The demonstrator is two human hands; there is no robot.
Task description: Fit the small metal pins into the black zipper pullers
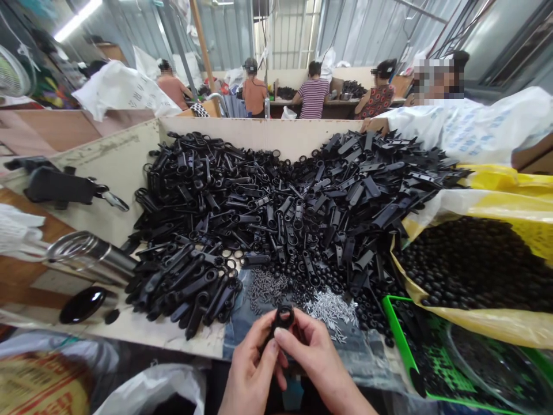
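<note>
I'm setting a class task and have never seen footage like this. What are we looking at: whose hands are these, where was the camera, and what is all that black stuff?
No machine is involved here. This one picture comes from a camera worn on a person's head, looking forward and down, so the left hand and right hand at the bottom are that person's own. Together they hold a small black ring between their fingers.

Ahead, a wide tray with pale walls bears a big heap of black plastic parts. Nearest the hands, tiny silver pins lie on a piece of denim. To the right, a plastic bag holds round black pieces, beside a green tray. Farther back, other people are at a bench.
</note>
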